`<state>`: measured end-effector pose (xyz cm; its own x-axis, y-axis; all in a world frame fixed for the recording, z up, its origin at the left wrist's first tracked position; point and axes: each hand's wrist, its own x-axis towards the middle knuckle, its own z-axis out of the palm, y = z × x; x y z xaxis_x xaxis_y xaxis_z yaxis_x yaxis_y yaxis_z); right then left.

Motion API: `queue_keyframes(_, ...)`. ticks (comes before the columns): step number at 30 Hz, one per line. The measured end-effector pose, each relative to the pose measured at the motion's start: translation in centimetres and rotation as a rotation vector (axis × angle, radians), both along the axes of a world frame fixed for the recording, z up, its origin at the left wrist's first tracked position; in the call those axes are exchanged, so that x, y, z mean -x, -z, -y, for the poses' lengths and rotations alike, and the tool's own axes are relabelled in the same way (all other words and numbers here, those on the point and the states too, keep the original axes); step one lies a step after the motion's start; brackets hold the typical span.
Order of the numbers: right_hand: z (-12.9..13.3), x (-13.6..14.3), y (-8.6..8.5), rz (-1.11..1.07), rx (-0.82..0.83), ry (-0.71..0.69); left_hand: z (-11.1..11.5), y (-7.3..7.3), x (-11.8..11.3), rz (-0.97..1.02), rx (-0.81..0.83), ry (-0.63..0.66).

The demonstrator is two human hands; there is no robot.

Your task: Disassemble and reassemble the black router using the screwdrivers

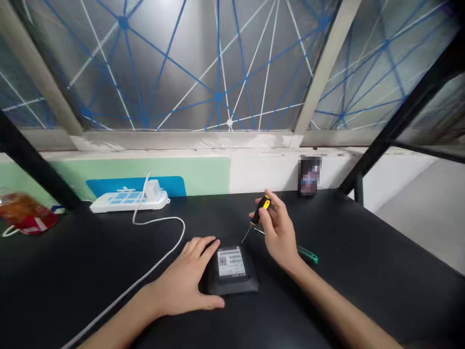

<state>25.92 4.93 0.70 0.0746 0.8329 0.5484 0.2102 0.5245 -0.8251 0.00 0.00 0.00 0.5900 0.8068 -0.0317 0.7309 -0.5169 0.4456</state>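
A flat black box-shaped device (234, 286) with a white printed label (231, 262) lies on the black table in front of me. My left hand (191, 278) rests along its left side, fingers spread, the fingertips at its upper left edge and the thumb near its lower left corner. In my right hand (278, 230) is a screwdriver (261, 210) with a black and yellow handle, gripped between thumb and fingers. Its thin shaft slants down to the left, the tip at the device's upper right corner. Whether the tip touches a screw I cannot tell.
Behind my right wrist lies a green-handled tool (308, 254), partly hidden. A white power strip (131, 200) with a plugged-in charger stands at the back left, its white cable (160, 261) running forward. A phone-like object (309, 176) leans on the back wall. A red packet (27, 213) sits far left.
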Motion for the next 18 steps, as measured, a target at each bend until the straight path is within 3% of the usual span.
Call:
queue_keyframes(6, -0.53, 0.05, 0.1, 0.049, -0.05, 0.15, -0.01, -0.03, 0.29, 0.012, -0.015, 0.001)
queue_keyframes(18, -0.63, 0.2, 0.42, 0.069, -0.067, 0.036, -0.29, 0.12, 0.41, 0.033, -0.054, 0.014)
